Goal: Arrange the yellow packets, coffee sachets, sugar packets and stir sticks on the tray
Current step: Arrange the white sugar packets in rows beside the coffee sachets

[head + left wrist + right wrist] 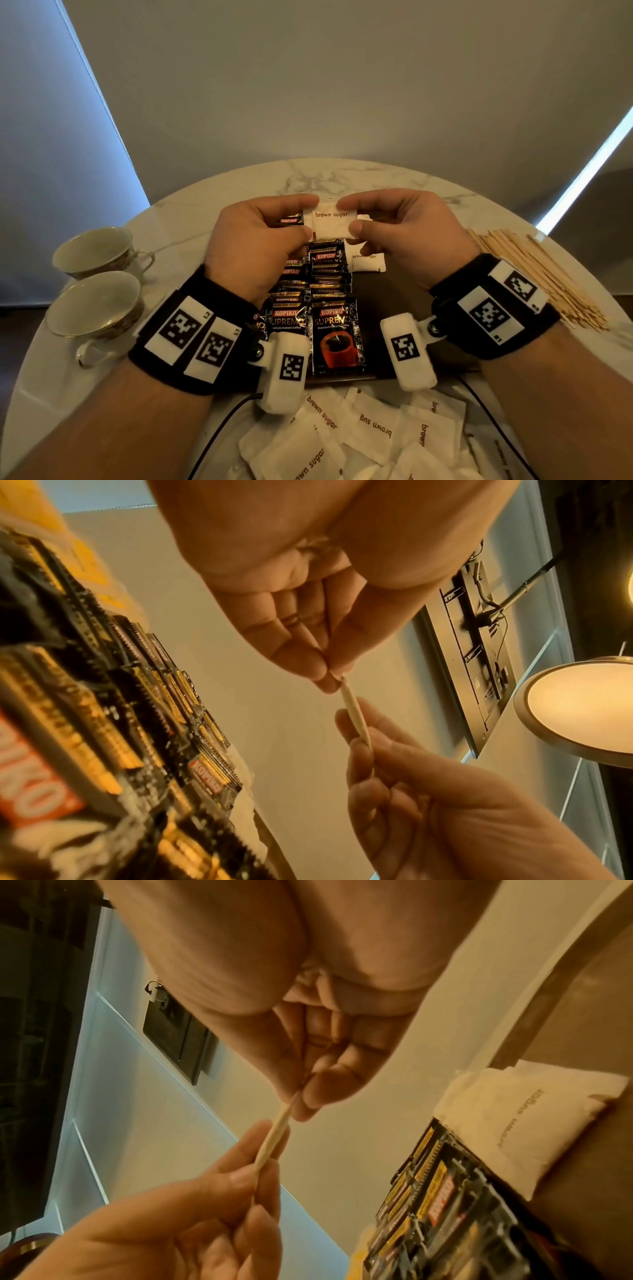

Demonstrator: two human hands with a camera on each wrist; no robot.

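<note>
While both hands pinch it at frame centre, the sugar packet (331,220) spans left hand (255,240) and right hand (404,233), fingertips clamped on opposite edges.

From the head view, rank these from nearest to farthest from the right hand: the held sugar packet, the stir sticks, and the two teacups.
1. Sugar packet, pinched by the right hand.
2. Stir sticks, table's right edge.
3. Teacups, far left.

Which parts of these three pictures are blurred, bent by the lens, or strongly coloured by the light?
Head view: sharp; the table edge bows from the wide lens. Left wrist view: warm orange cast, the nearest coffee sachets smeared, the lamp glaring. Right wrist view: same warm cast; the sugar packet is seen edge-on.
</note>
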